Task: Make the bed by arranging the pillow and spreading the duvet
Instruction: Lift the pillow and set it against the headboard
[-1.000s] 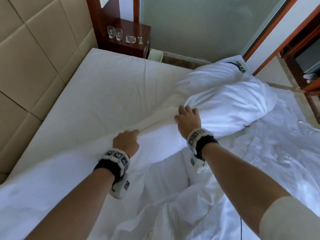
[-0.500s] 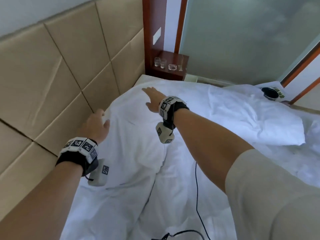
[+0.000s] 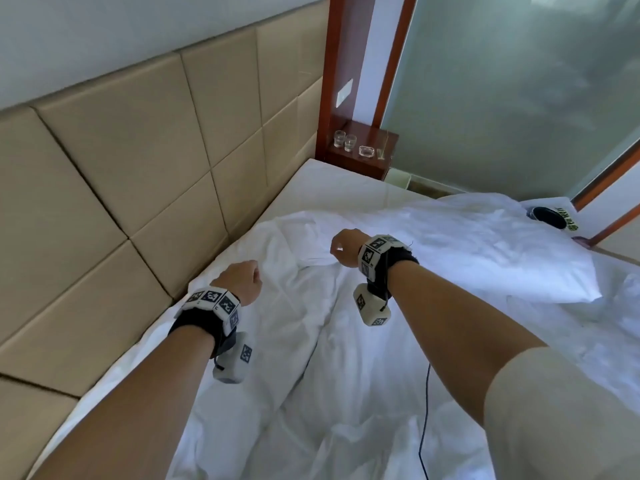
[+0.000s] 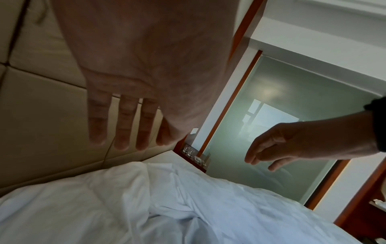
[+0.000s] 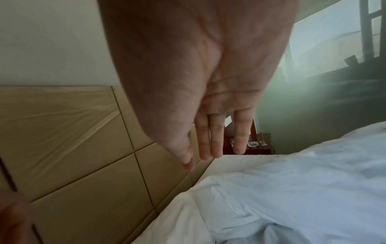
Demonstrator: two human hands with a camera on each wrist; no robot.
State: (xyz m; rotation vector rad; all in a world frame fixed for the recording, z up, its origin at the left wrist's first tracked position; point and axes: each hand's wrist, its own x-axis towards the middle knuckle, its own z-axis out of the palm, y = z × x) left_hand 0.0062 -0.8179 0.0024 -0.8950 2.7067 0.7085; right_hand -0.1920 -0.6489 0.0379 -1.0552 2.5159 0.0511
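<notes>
The white duvet [image 3: 311, 348] lies crumpled across the bed, its top edge close to the padded headboard [image 3: 145, 188]. A white pillow [image 3: 491, 258] lies on the right side of the bed, beyond my right arm. My left hand [image 3: 244, 277] hovers just above the duvet near the headboard. My right hand [image 3: 341, 245] hovers above the duvet's top edge, left of the pillow. In the wrist views the fingers of the left hand [image 4: 123, 125] and the right hand [image 5: 215, 137] hang straight and hold nothing, with the duvet [image 4: 104, 206] below them.
A wooden nightstand [image 3: 360, 161] with two glasses [image 3: 344, 140] and a glass ashtray [image 3: 366, 152] stands at the far bed corner, beside a frosted glass wall [image 3: 519, 98]. Bare sheet [image 3: 346, 188] shows ahead. A black cable [image 3: 426, 410] trails over the duvet. A dark round object [image 3: 547, 216] sits beyond the pillow.
A second ago both hands gripped the duvet edge lower on the bed. They brought it up to the headboard, pressed it flat, and have now lifted off and drawn back a little.
</notes>
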